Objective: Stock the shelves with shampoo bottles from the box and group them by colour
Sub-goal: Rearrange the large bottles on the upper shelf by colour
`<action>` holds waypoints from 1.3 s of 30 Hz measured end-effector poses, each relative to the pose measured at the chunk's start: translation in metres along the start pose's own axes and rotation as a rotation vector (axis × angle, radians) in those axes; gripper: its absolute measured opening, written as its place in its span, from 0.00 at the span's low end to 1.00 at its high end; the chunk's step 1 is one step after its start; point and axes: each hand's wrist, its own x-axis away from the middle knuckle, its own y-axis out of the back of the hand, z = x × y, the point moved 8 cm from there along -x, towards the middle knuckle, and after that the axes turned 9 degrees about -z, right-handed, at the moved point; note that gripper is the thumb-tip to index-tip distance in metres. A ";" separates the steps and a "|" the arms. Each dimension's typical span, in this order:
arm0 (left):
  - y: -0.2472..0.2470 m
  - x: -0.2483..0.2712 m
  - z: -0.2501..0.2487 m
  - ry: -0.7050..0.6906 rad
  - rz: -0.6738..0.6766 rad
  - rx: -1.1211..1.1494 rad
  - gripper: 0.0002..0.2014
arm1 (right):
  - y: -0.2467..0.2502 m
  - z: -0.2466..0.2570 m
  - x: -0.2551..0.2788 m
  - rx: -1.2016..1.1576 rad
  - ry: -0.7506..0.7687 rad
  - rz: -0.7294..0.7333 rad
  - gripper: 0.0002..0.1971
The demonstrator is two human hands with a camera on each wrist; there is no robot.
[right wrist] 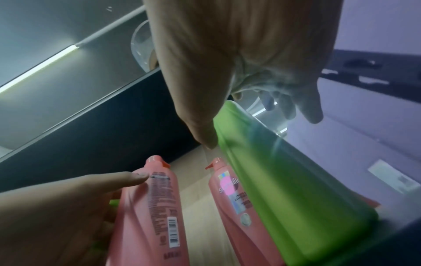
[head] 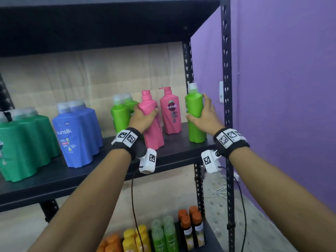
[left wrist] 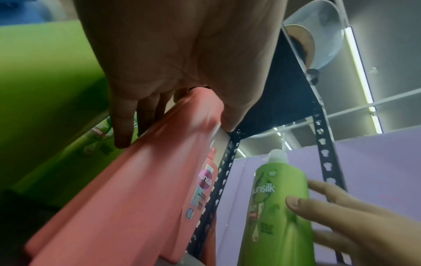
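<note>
Two bottles are in your hands on the dark shelf [head: 172, 153]. Your left hand [head: 143, 118] wraps the waist of a twisted, smooth pink bottle [head: 151, 124], tilted, just beside the light-green bottles [head: 121, 115]. Your right hand [head: 204, 114] grips a rounded lime-green bottle [head: 194, 117] standing at the shelf's right end. An upright pink pump bottle [head: 171, 113] stands between them. Further left sit blue bottles [head: 78, 133] and dark-green bottles [head: 23, 144], clear-capped.
</note>
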 end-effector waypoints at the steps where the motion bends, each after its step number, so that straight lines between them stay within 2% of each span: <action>1: -0.002 -0.003 0.003 0.016 -0.009 0.035 0.38 | -0.004 -0.004 -0.004 -0.043 -0.021 0.022 0.57; 4: -0.008 -0.009 0.011 0.040 -0.045 0.122 0.37 | -0.018 -0.017 -0.011 -0.174 -0.070 0.096 0.55; 8: -0.009 -0.006 0.017 0.049 -0.120 0.200 0.37 | -0.025 -0.028 -0.015 -0.304 -0.057 0.056 0.46; 15: -0.011 0.009 0.007 -0.083 -0.305 0.200 0.29 | -0.001 -0.018 0.003 -0.428 -0.079 0.015 0.44; 18: -0.021 0.015 0.000 -0.098 -0.289 0.205 0.27 | 0.011 -0.016 0.013 -0.584 -0.104 -0.013 0.36; 20: -0.033 0.018 -0.007 -0.089 -0.257 0.232 0.28 | 0.020 -0.015 0.019 -0.694 -0.136 -0.011 0.30; 22: -0.046 0.022 -0.015 -0.099 -0.245 0.229 0.31 | 0.030 -0.013 0.021 -0.708 -0.125 -0.003 0.27; 28: -0.080 0.025 -0.030 -0.107 -0.248 0.157 0.31 | 0.050 -0.019 0.018 -0.656 -0.079 -0.054 0.39; 39: -0.092 0.034 -0.047 -0.147 -0.210 0.223 0.29 | 0.056 -0.026 0.018 -0.664 -0.057 -0.158 0.34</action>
